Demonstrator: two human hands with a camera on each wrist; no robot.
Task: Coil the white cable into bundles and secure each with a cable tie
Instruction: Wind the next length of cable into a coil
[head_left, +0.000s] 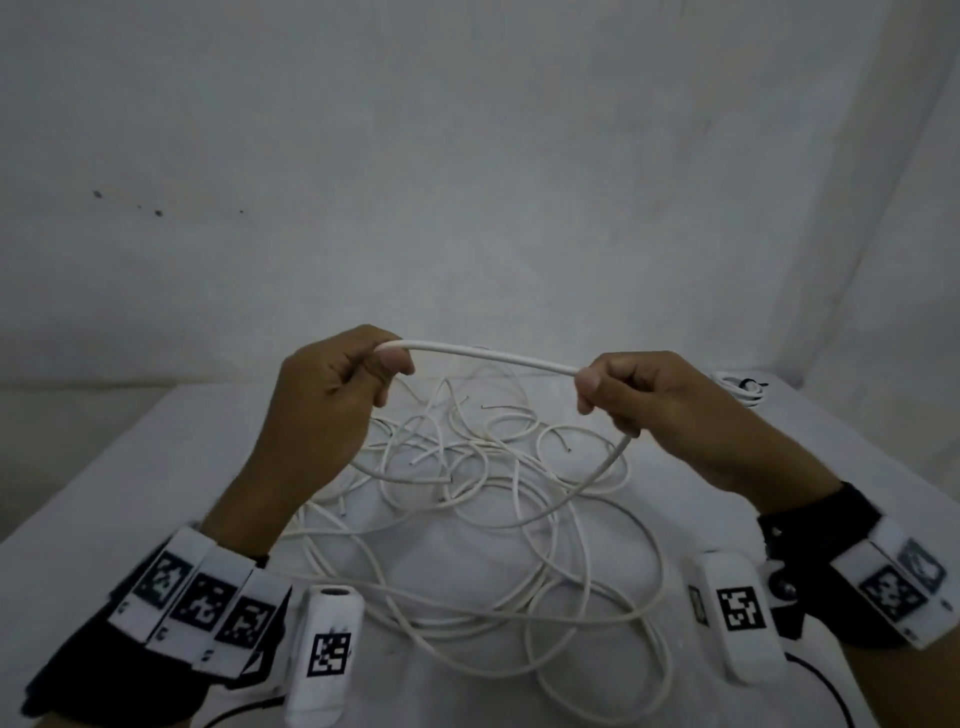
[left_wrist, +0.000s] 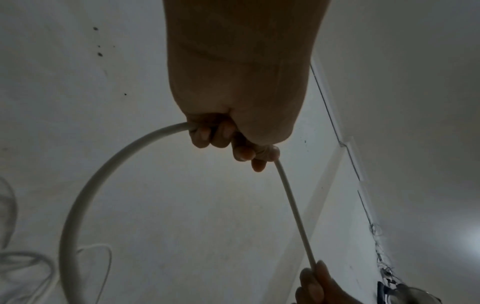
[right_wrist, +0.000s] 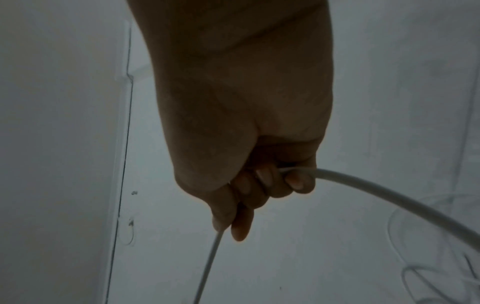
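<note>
Both hands are raised above the table (head_left: 130, 467), each closed around the same stretch of white cable (head_left: 488, 355). Left hand (head_left: 324, 405) pinches the cable between thumb and curled fingers at the upper left, and the left wrist view shows the fingers (left_wrist: 223, 133) wrapped round it, with the cable (left_wrist: 85, 189) curving away in a wide arc on one side and running straight down to the other hand on the other. Right hand (head_left: 670, 410) holds it likewise, fingers folded round the strand; in the right wrist view the cable (right_wrist: 389, 195) leaves the curled fingers (right_wrist: 298, 183) to the right, and a thinner-looking length drops below the hand. Between the two hands the cable spans in a shallow upward bow. From the right hand it falls to a loose tangle of white cable loops (head_left: 467, 519) spread over the white tabletop beneath. A small coiled bundle (head_left: 740, 389) lies at the far right edge of the table.
</note>
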